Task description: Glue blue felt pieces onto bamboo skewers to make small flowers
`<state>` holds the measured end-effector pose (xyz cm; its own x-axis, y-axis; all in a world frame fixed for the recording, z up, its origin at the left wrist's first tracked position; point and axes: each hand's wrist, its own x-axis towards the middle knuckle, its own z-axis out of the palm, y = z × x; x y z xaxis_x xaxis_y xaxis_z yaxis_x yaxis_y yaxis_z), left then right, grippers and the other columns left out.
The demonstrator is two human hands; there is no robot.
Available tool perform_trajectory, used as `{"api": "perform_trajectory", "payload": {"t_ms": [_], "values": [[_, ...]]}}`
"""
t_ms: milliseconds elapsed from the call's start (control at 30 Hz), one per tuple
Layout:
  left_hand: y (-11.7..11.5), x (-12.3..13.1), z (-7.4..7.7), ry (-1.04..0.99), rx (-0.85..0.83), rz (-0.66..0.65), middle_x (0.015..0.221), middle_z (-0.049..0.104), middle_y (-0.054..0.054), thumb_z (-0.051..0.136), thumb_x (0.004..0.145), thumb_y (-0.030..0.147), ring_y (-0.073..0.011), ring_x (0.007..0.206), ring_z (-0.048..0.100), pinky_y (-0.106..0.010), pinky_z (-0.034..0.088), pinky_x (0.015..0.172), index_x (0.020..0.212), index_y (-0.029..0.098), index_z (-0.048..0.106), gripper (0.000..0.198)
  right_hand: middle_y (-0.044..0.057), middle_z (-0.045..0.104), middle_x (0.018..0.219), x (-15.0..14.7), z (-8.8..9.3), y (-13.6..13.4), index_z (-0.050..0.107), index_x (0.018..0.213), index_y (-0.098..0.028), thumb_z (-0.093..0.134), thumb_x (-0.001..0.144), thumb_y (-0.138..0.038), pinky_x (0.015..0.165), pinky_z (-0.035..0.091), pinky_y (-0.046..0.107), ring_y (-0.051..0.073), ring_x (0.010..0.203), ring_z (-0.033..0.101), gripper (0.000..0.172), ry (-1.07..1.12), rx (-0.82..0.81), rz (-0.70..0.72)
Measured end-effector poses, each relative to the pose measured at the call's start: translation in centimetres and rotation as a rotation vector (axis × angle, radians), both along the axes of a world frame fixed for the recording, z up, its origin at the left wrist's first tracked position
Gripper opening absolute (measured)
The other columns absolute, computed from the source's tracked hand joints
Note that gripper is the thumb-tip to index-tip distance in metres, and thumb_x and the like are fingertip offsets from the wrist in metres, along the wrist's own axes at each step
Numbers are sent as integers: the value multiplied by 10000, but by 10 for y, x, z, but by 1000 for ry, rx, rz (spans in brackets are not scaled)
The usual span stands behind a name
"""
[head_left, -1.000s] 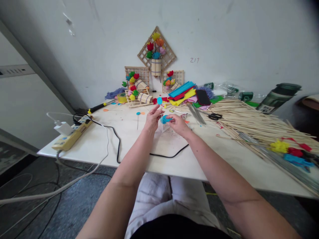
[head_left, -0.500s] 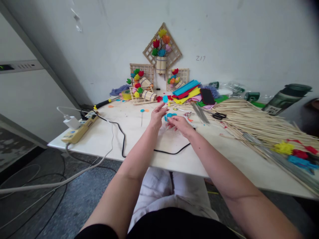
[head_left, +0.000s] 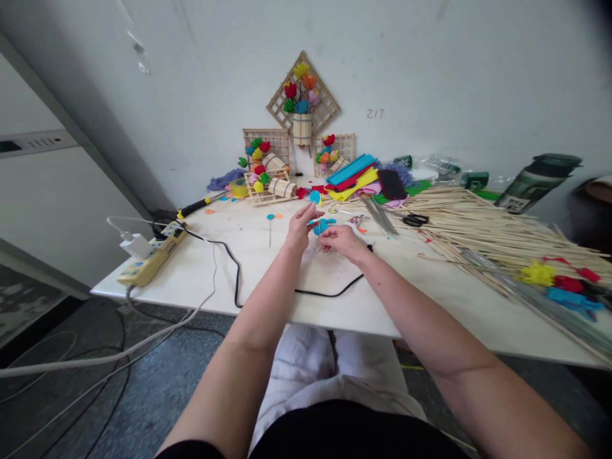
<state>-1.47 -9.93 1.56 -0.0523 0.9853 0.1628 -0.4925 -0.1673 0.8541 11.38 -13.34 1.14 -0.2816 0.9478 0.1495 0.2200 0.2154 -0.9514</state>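
Over the table's middle, my left hand [head_left: 300, 227] is closed with its fingertips just under a round blue disc [head_left: 314, 197], which tops a thin pale stem. Fingers pinched, my right hand [head_left: 343, 242] grips the lower part of that stem, a little below the left fingertips. Behind and between the hands lie blue felt-like petals [head_left: 326, 225], partly covered by my fingers. Left of my left hand, another thin stem with a small blue disc [head_left: 270, 217] lies on the table beside an orange piece [head_left: 278, 217]. A glue gun [head_left: 356, 223], partly hidden, rests beyond my right hand.
Bamboo lattice panels with felt flowers [head_left: 302, 105] stand at the wall. Coloured felt sheets [head_left: 351, 172], a phone [head_left: 391, 184], scissors [head_left: 415, 220] and many thin sticks [head_left: 482, 223] lie right. A power strip [head_left: 153, 255] sits left; a black cable [head_left: 329, 293] crosses the front.
The whole view has shifted slightly as the head moved. My right fingers have drawn closer together on the stem; my left hand stays by the blue disc.
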Motion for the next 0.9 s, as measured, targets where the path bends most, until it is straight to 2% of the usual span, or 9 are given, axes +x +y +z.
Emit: {"api": "perform_trajectory", "payload": {"t_ms": [133,333,567,700,900], "values": [[2,-6,0,4,-30,12,758,661,-53,724,603,479,-214,916,629,-320,422,780,815,179,636,378,-19,587,493,2,-1,2,607,618,-150,637,639,-172,495,445,217,97,453,543,43,-33,-35,29],[5,-8,-3,40,0,48,762,662,-48,761,578,408,-211,949,629,-303,408,781,681,168,594,310,-17,595,489,4,-5,5,598,599,-154,627,633,-136,500,474,225,106,454,553,48,-87,-41,67],[4,-8,-1,0,5,80,714,653,-35,787,524,326,-210,946,625,-295,401,785,549,169,489,337,-8,619,520,7,-7,5,606,628,-158,603,661,-143,507,483,224,114,478,578,36,-168,-13,60],[3,-8,-1,3,-12,75,784,674,-51,783,528,349,-206,970,611,-308,405,810,573,171,504,334,-9,623,525,7,-9,7,605,625,-160,596,659,-136,503,481,220,114,481,583,43,-186,10,59],[3,-6,1,98,-43,73,801,673,-80,739,569,496,-232,964,614,-335,420,796,720,169,610,383,-22,589,480,6,-4,3,582,592,-162,592,650,-115,490,476,218,112,462,569,75,-151,-5,33]]}}
